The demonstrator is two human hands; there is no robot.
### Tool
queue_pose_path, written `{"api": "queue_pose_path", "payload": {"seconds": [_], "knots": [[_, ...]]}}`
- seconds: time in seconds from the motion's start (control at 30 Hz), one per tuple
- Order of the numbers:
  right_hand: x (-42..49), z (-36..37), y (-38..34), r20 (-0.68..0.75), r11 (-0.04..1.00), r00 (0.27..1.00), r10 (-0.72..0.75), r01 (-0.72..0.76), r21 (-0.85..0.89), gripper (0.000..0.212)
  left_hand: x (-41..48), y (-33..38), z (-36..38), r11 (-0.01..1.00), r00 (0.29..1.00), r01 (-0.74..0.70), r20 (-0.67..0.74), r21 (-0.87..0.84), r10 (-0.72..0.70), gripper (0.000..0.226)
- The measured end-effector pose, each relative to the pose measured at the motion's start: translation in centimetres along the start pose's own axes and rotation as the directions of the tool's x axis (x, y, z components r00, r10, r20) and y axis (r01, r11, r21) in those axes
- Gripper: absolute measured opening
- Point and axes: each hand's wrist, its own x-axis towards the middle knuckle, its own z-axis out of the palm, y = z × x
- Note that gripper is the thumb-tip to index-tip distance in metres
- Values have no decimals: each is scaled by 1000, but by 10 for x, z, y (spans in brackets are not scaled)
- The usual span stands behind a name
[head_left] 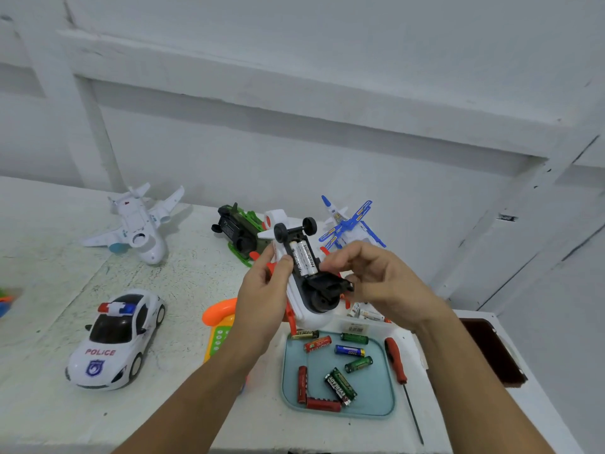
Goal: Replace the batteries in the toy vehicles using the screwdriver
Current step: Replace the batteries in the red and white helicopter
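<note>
A person's left hand [262,299] grips an upturned toy plane [309,311] above the bench [183,283], fingers [284,262] clamped along its side. The right hand [386,290] curls over the open compartment, fingertips touching the batteries [304,258]; whether it grips one is unclear. The screwdriver [396,358] lies beside the tray [388,406] of loose cells.

Both bare: left hand [262,290] and right hand [383,283]. Also bare along the whole visible length, up to the frame's lower edge: left forearm [203,398] and right forearm [481,381]. Both forearms slim and smooth. Short, plain nail on left thumb [285,262]. Knuckle creases visible on back of right hand. Nail detail on right fingertips [324,265] too blurred to record.
</note>
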Motion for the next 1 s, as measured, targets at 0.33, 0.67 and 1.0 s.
{"api": "queue_pose_path", "payload": {"seconds": [0.33, 0.67, 1.0], "knots": [[10, 7, -3, -141, 991, 986, -89, 73, -116, 31, -5, -4, 7, 999, 999, 34, 41, 31, -35, 36], [25, 5, -19, -131, 684, 968, -214, 53, -728, 22, -4, -6, 7, 999, 998, 39, 50, 27, -41, 76], [32, 3, -22, -116, 774, 992, -47, -37, -633, 23, -5, -16, 7, 999, 996, 17, 85, 35, -20, 76]]}}
